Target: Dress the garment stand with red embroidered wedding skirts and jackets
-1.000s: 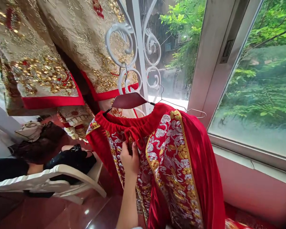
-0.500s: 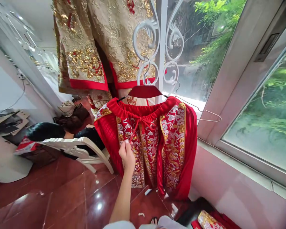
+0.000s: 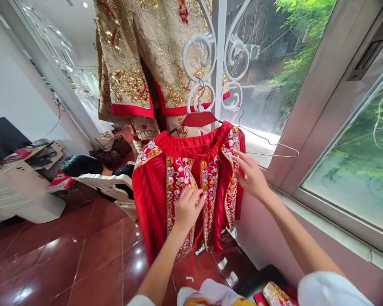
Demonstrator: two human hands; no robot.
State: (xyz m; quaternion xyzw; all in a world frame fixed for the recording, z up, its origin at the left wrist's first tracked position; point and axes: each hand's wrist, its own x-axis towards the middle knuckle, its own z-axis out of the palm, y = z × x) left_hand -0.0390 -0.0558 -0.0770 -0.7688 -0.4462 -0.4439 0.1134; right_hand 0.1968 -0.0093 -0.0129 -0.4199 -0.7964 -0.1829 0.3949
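Note:
A red embroidered skirt (image 3: 153, 191) with a gathered waistband (image 3: 194, 144) hangs from a dark red hanger (image 3: 198, 119). Silver and gold embroidery covers its front panels. My left hand (image 3: 187, 209) is in front of the middle of the skirt, fingers bent and thumb close to the fingertips; whatever they pinch cannot be made out. Below it dangles a thin red tie cord (image 3: 193, 255). At the skirt's right side my right hand (image 3: 250, 176) has its fingers stretched out, close to the embroidered panel below the waistband.
White scrolled ironwork (image 3: 199, 55) holds the hanger by the window. A beige and gold embroidered garment (image 3: 166, 55) hangs behind. An empty wire hanger (image 3: 274, 146) juts right. A person sits on a white chair (image 3: 115, 191) at left. More embroidered cloth (image 3: 274, 293) lies lower right.
My right hand has come into view at the skirt's right side. My left hand has moved right, and the cord it was pulling now hangs down. The skirt has turned slightly.

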